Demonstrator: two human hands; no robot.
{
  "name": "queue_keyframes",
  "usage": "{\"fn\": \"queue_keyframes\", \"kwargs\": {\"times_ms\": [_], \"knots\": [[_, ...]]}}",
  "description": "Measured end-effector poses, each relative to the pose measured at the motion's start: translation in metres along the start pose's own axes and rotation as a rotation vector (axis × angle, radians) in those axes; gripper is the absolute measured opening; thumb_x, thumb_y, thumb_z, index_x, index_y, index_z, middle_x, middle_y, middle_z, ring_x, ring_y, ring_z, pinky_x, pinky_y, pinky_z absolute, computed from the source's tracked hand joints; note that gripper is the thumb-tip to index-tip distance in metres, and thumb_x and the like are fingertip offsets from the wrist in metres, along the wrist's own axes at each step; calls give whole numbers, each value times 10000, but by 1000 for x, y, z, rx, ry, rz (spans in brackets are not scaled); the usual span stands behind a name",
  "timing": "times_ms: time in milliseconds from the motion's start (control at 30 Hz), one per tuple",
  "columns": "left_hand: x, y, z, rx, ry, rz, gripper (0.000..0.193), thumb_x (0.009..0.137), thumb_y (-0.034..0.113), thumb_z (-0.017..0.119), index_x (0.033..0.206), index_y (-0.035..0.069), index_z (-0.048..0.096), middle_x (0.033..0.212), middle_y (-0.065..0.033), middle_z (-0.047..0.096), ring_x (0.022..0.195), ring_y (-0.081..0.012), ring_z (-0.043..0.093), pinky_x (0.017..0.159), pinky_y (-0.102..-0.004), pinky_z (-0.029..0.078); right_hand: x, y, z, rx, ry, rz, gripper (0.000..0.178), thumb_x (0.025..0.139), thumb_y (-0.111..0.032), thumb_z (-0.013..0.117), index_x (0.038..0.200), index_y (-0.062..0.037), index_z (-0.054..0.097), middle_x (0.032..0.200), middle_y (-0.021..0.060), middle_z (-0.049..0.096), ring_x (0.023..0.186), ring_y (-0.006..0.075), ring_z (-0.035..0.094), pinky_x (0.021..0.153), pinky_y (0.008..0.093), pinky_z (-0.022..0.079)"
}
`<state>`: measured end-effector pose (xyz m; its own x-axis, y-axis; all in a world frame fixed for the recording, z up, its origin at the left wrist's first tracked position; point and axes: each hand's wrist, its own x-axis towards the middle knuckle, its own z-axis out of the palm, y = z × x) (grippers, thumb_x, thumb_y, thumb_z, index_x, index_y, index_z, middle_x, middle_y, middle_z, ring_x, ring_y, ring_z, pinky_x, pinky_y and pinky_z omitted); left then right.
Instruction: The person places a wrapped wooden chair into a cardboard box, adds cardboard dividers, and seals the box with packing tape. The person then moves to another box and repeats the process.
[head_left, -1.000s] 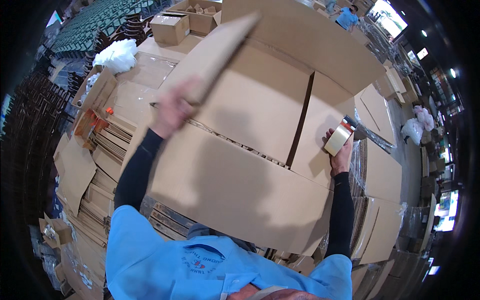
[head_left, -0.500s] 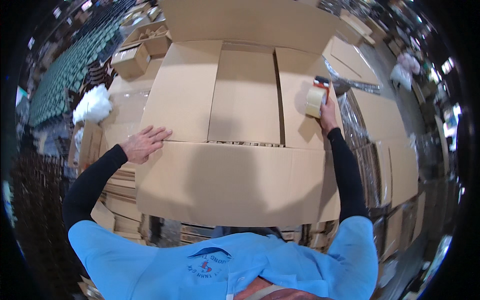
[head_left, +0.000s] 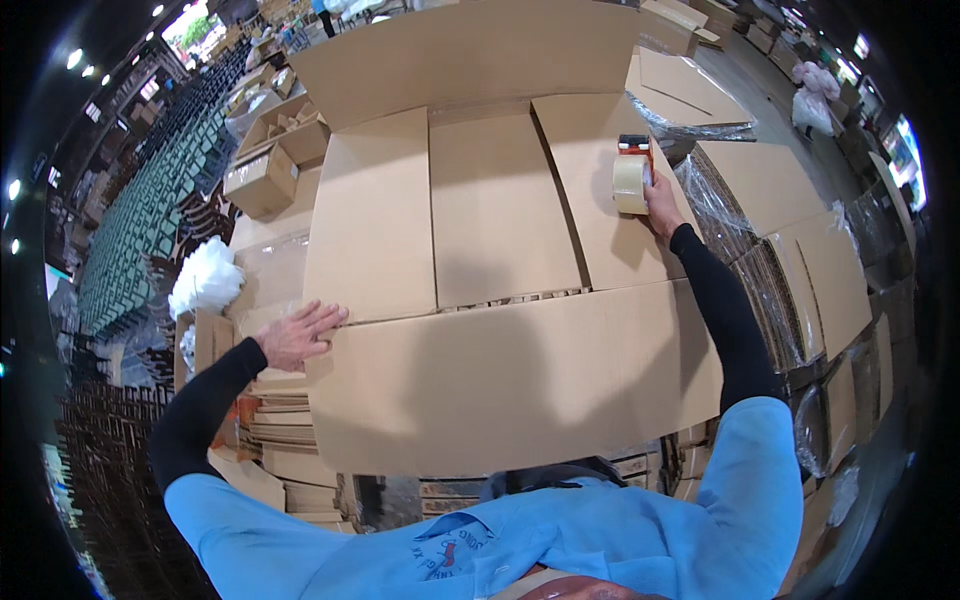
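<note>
In front of me is a large cardboard box (head_left: 490, 215). Its two side flaps are folded inward, while the long near flap (head_left: 500, 385) lies outward toward me and the far flap (head_left: 470, 55) stands up at the back. A narrow gap runs along the right side flap. My left hand (head_left: 295, 337) rests with fingers stretched out on the box's near left corner. In my right hand (head_left: 663, 208) is a tape dispenser (head_left: 632, 180) with a roll of yellowish clear tape and a red-and-black head, held over the right side flap.
Flat cardboard stacks (head_left: 790, 190) partly wrapped in plastic lie to the right. At the left are a small closed carton (head_left: 262, 180), an open carton (head_left: 300, 130) and a white plastic bundle (head_left: 207, 275). More flat cardboard (head_left: 280, 425) is stacked below my left arm.
The whole view has shifted and turned slightly. My left hand stays at the box's near left corner. The tape dispenser is now more upright, still above the right flap.
</note>
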<state>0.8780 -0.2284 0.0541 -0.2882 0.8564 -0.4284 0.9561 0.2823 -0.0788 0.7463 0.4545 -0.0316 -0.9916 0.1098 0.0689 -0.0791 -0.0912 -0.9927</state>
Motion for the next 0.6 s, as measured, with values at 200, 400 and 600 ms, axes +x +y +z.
{"fn": "queue_keyframes", "kwargs": {"times_ms": [200,400,600], "knots": [[-42,9,35,20,178,-71,303,706,192,717,854,35,506,1555,-263,263,1440,-387,300,1210,-505,213,1,-3,8,-224,-72,33,307,794,-3,573,1100,-10,597,905,34,640,744,116,601,667,270,501],[-19,33,43,-828,567,-448,524,1000,340,405,1383,-8,485,1433,-170,505,1395,-288,405,1172,-447,256,11,-13,-1,-375,-131,141,280,797,-23,590,1076,-31,606,897,17,635,748,97,589,679,269,492],[-14,35,55,-1265,651,-606,615,1055,439,265,1310,-19,588,1353,-168,586,1356,-276,444,1175,-384,238,24,-5,-15,-413,-187,302,181,909,-53,559,1076,-45,628,832,-3,633,677,80,578,562,251,462]]}}
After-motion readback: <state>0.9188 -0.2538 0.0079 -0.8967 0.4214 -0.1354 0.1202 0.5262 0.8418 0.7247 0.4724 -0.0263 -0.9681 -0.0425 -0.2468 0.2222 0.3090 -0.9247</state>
